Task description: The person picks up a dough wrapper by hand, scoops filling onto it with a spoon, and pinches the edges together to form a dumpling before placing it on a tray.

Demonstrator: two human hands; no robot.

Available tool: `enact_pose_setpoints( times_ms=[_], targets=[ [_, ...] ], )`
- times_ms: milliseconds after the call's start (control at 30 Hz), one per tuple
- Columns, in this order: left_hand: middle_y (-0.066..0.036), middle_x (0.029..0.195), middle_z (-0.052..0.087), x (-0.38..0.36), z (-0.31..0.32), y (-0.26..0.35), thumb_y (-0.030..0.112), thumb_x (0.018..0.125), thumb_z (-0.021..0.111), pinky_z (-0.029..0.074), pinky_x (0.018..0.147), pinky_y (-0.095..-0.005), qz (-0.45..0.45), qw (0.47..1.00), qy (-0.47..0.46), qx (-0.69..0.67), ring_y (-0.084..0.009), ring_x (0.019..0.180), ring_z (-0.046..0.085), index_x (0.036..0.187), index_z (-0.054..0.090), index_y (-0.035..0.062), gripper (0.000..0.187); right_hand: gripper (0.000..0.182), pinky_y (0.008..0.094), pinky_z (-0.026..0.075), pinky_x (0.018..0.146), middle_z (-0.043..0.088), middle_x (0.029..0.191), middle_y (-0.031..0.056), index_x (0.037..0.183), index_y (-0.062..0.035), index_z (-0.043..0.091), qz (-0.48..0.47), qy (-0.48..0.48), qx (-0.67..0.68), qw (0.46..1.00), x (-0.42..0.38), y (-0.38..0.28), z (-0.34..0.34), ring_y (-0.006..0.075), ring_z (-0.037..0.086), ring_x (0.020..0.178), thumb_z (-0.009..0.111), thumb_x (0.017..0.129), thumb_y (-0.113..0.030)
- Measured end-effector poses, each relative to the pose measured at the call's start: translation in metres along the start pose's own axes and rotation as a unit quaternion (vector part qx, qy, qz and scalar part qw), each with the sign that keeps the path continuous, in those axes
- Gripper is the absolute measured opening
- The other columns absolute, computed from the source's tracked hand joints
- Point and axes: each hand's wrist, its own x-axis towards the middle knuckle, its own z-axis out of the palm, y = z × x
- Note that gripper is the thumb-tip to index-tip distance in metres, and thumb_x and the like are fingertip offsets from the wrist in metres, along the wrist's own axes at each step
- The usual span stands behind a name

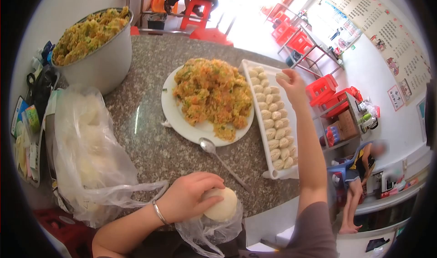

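Left hand (191, 196): at 6 o'clock, clasping the stack of wrappers (221, 204) on the desk (150, 139), steadying it.
Right hand (293, 87): at 1 o'clock, pinching probably a dumpling (282, 76) over the tray (264, 173), adding to rows.

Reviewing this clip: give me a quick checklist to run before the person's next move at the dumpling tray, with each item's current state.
1. Right hand holds a folded dumpling over the far end of the white tray: ok.
2. Free space at that far end for the dumpling: cannot tell, the hand covers it.
3. Left hand rests on the stack of round wrappers at the counter edge: ok.
4. Filling is piled on the plate: ok.
5. Spoon lies on the counter beside the plate, in neither hand: ok.
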Motion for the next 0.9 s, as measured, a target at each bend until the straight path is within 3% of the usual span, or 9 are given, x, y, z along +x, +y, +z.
enact_pose_setpoints(
  times_ms=[67,100,167,333,433,600,667,867,900],
  targets=[
    [-0.011,0.098,0.066,0.0,-0.004,0.002,0.017,0.078,0.072,0.053,0.077,-0.0326,-0.008,1.0,-0.026,0.011,-0.0253,0.087,0.066,0.093,0.068,0.0053,0.019,0.031,0.0278,0.049,0.075,0.066,0.091,0.0072,0.104,0.0021,0.062,0.022,0.014,-0.16,0.987,0.022,0.041,-0.001,0.0134,0.061,0.084,0.07,0.078,-0.013],
    [-0.01,0.098,0.066,0.0,-0.006,0.002,0.017,0.078,0.073,0.053,0.076,-0.0327,-0.026,0.998,-0.05,0.017,-0.0246,0.087,0.066,0.094,0.068,0.0057,0.02,0.031,0.0278,0.049,0.075,0.066,0.091,0.0072,0.104,0.0021,0.062,0.016,0.021,-0.157,0.987,0.026,0.045,0.0,0.0134,0.061,0.084,0.07,0.078,-0.013],
    [-0.008,0.097,0.065,-0.001,-0.008,0.002,0.022,0.082,0.067,0.053,0.075,-0.0335,-0.02,0.998,-0.052,0.025,-0.0254,0.085,0.064,0.091,0.067,0.0053,0.019,0.026,0.0285,0.048,0.076,0.066,0.092,0.0062,0.103,-0.0007,0.065,0.15,-0.126,-0.103,0.975,0.027,0.053,0.003,0.0129,0.06,0.083,0.067,0.081,-0.015],
    [-0.009,0.095,0.066,0.0,-0.008,0.002,0.02,0.08,0.07,0.053,0.073,-0.0321,-0.028,0.999,-0.046,0.002,-0.0242,0.084,0.066,0.092,0.067,0.0051,0.02,0.026,0.0277,0.047,0.08,0.066,0.101,0.0057,0.11,-0.0052,0.065,0.189,-0.12,-0.088,0.971,0.022,0.048,0.0,0.0129,0.06,0.09,0.06,0.086,-0.015],
    [-0.009,0.094,0.066,0.0,-0.006,-0.002,0.02,0.08,0.071,0.053,0.073,-0.0322,-0.011,0.999,-0.049,-0.003,-0.0247,0.083,0.065,0.093,0.067,0.0051,0.02,0.028,0.0281,0.046,0.085,0.065,0.106,0.008,0.114,-0.0029,0.062,0.166,-0.133,-0.017,0.977,0.018,0.047,-0.003,0.0136,0.059,0.097,0.057,0.089,-0.013],
    [-0.009,0.093,0.064,0.0,-0.005,0.002,0.023,0.081,0.069,0.052,0.072,-0.0338,-0.005,0.999,-0.041,-0.003,-0.0268,0.082,0.064,0.093,0.065,0.0045,0.022,0.03,0.0308,0.044,0.091,0.064,0.111,0.0108,0.118,0.0005,0.058,0.023,-0.05,-0.013,0.998,-0.017,0.013,-0.006,0.017,0.059,0.104,0.054,0.091,-0.013],
    [-0.009,0.093,0.064,-0.001,-0.007,0.002,0.023,0.081,0.068,0.052,0.072,-0.0346,-0.009,0.998,-0.05,0.044,-0.0274,0.083,0.063,0.092,0.065,0.0038,0.022,0.03,0.0314,0.045,0.09,0.065,0.109,0.0105,0.116,0.0013,0.059,0.017,-0.097,0.034,0.995,-0.052,-0.033,-0.005,0.0175,0.06,0.102,0.055,0.091,-0.014],
    [-0.01,0.09,0.062,-0.001,-0.003,0.0,0.018,0.079,0.069,0.051,0.072,-0.0358,0.01,1.0,-0.026,0.003,-0.0275,0.083,0.062,0.09,0.064,0.0045,0.018,0.038,0.0312,0.049,0.079,0.064,0.099,0.0103,0.116,-0.0025,0.057,-0.015,-0.286,-0.063,0.956,-0.178,-0.124,0.015,0.0188,0.061,0.086,0.065,0.079,-0.003],
    [-0.01,0.089,0.062,-0.001,-0.002,0.0,0.017,0.078,0.069,0.051,0.071,-0.0363,0.03,0.999,-0.015,-0.001,-0.0274,0.082,0.061,0.089,0.064,0.0048,0.017,0.037,0.0367,0.05,0.076,0.06,0.098,0.0157,0.116,-0.0022,0.055,-0.067,-0.305,-0.083,0.947,-0.192,-0.122,0.022,0.0295,0.062,0.084,0.066,0.081,-0.01]
  ],
)
